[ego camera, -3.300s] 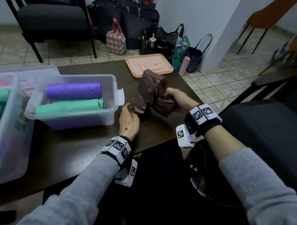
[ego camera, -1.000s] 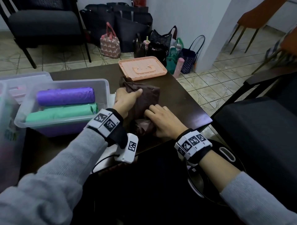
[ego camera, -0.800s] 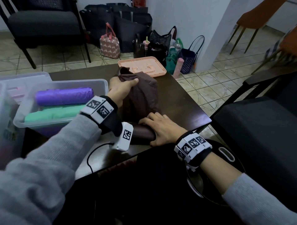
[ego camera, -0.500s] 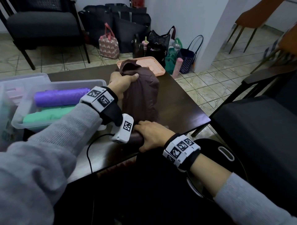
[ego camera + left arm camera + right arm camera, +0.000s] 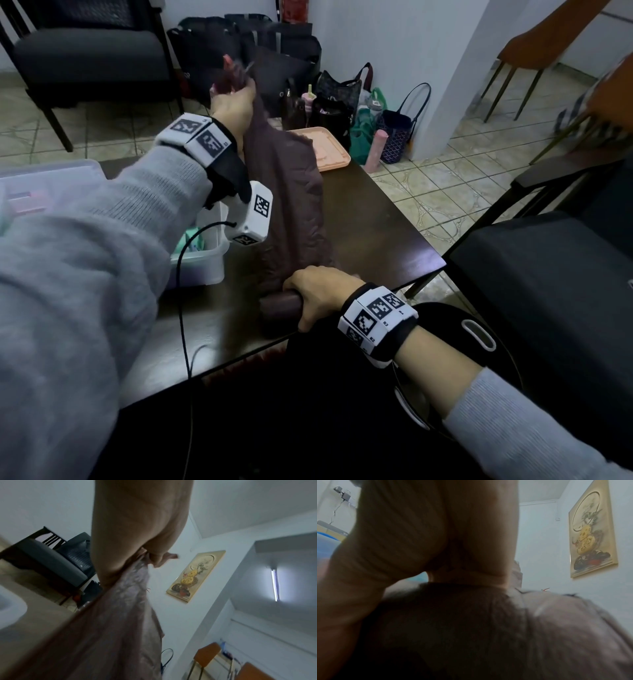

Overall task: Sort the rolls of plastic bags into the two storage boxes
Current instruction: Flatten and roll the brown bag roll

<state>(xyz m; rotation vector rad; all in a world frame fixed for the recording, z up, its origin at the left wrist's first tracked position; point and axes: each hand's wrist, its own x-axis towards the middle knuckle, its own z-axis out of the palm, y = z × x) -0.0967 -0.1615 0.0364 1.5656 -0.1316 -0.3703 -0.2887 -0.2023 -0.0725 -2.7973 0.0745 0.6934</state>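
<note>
Raised higher, left hand [image 5: 233,99] pinches the brown bag sheet [image 5: 291,205]; right hand [image 5: 320,294] grips the roll [image 5: 281,303] at the table edge [image 5: 424,274].

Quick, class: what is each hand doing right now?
Left hand: grips the brown bag's loose end, raised.
Right hand: grips the brown roll on the table.

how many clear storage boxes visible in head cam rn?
2. One clear box sits on the table just behind the left forearm, mostly hidden; the other box is at the far left edge, partly cut off. More may be hidden.
</note>
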